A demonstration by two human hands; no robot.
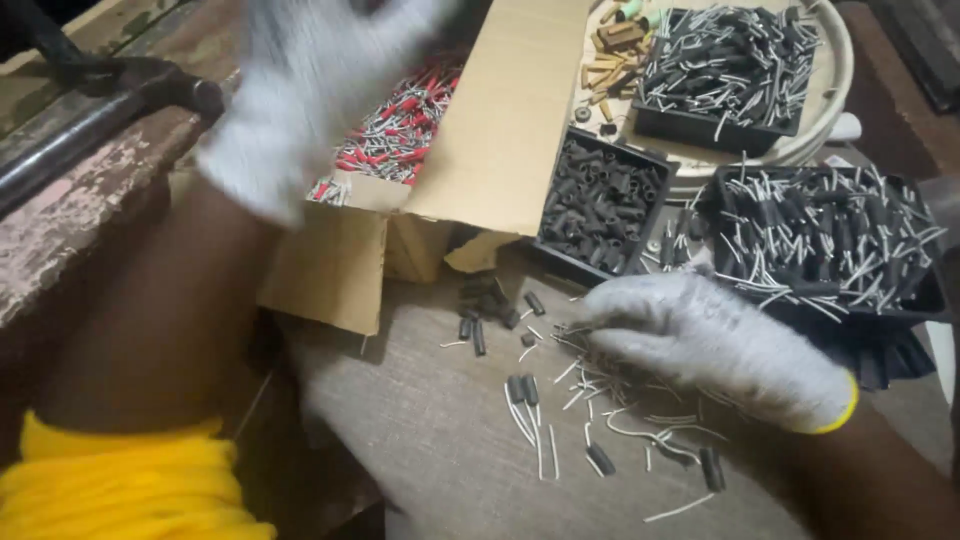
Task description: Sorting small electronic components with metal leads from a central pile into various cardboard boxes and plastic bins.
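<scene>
My right hand (715, 340), in a white knit glove, rests low on the grey work surface (440, 440), its fingertips on a scatter of short white wire pieces (585, 385) and small black sleeves (523, 388). Whether the fingers pinch a piece I cannot tell. My left hand (300, 95), also in a white glove and blurred, is raised over an open cardboard box (500, 130) that holds red-sleeved wire pieces (400, 125). The raised hand's fingers look spread with nothing seen in them.
A black tray of plain black sleeves (600, 205) stands behind the scatter. Two black trays of black-sleeved wire pieces lie at the right (830, 240) and far back (725, 65). A worn bench with a dark metal bar (90, 110) runs along the left.
</scene>
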